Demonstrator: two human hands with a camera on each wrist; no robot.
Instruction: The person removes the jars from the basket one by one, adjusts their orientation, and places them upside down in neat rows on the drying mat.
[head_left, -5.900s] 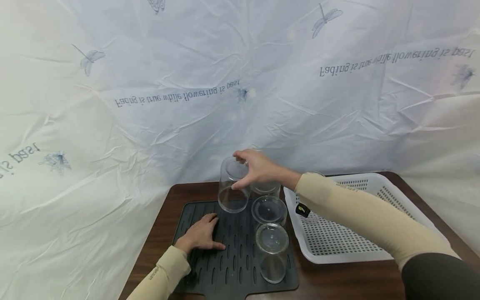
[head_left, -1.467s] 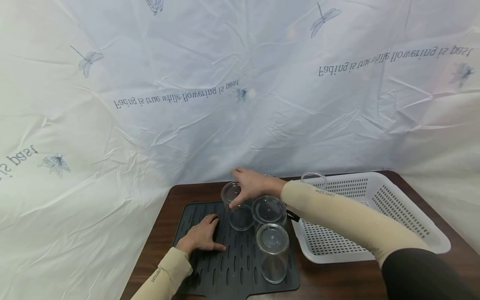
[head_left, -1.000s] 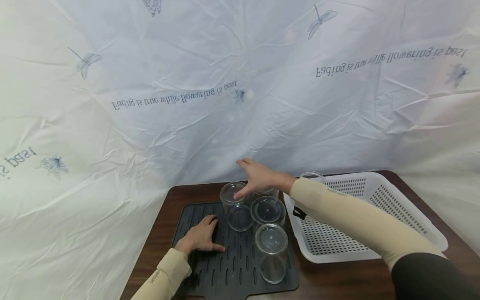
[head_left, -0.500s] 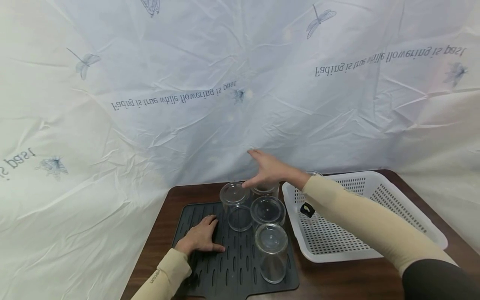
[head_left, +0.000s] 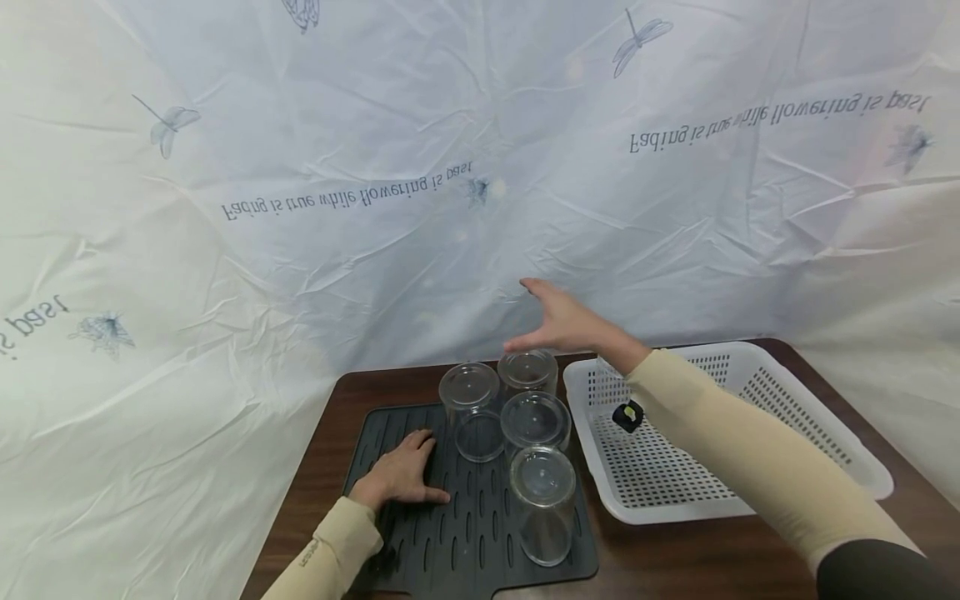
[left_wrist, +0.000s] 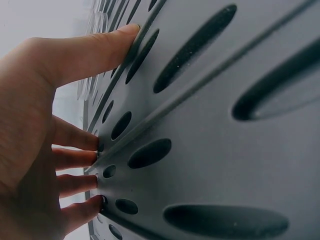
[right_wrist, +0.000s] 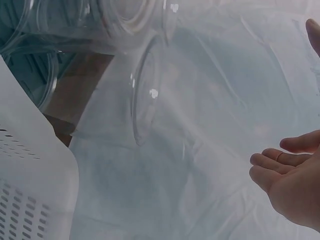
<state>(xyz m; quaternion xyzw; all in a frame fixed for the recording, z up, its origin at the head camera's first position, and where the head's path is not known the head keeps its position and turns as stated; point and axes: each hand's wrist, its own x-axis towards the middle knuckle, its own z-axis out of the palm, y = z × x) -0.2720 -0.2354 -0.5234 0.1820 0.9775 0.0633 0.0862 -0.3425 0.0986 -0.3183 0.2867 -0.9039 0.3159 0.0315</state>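
Observation:
Several clear glasses stand bottom up in a cluster. A tall one (head_left: 545,529) is at the front, a wider one (head_left: 536,421) just behind it, another (head_left: 469,387) to the left and one more (head_left: 528,372) at the back. My right hand (head_left: 566,323) hovers over the back glass, fingers and thumb spread apart with nothing between them; the right wrist view shows the fingers (right_wrist: 270,172) away from the glasses. My left hand (head_left: 401,472) rests on the black slotted mat (head_left: 450,567), its fingertips against the surface in the left wrist view.
A white perforated plastic basket (head_left: 678,513) stands right of the mat, partly behind my right sleeve (head_left: 720,425). Both sit on a dark wooden table (head_left: 660,562). A pale printed sheet (head_left: 360,275) hangs close behind the table's far edge.
The right hand has set the glass it held down on the mat's back part, let go, and risen back and rightward from it. The left hand has stayed put.

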